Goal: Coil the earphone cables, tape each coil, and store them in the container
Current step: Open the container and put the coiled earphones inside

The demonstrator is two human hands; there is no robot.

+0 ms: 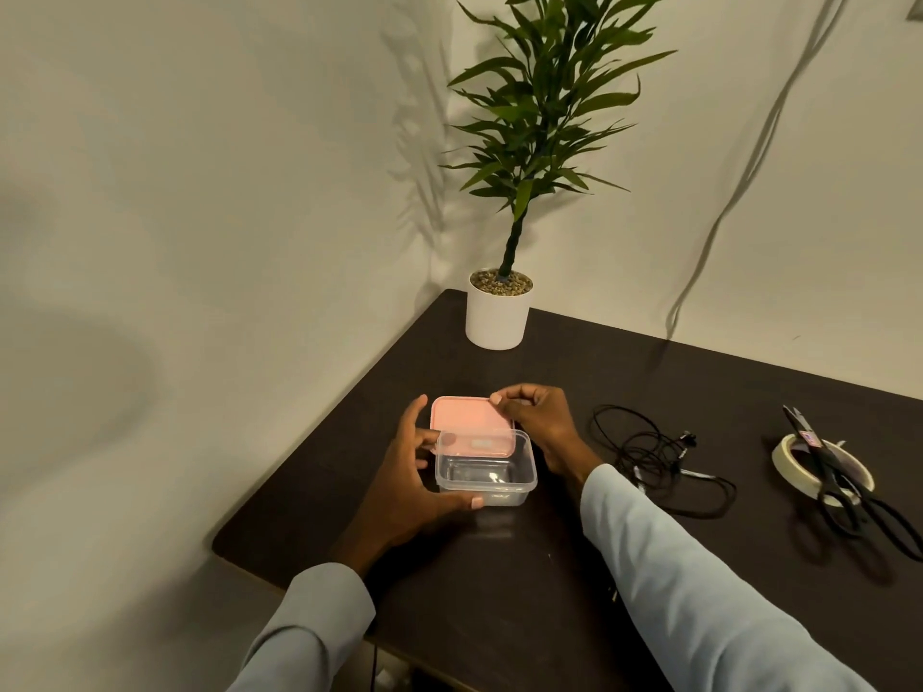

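Observation:
A clear plastic container [487,486] stands on the dark table [624,382], with nothing visible inside. Its pink lid [467,422] lies shifted toward the far side, partly over the container's back rim. My left hand [417,476] wraps the container's left side, thumb along its near edge. My right hand [537,417] pinches the lid's far right corner. To the right, black earphone cables [659,457] lie in a loose tangle. A roll of cream tape [794,462] sits farther right, with black scissors [844,486] lying across it.
A potted green plant in a white pot [497,312] stands at the table's far left corner against the wall. The table's left edge runs close beside my left hand. A thin cable hangs down the wall at the right.

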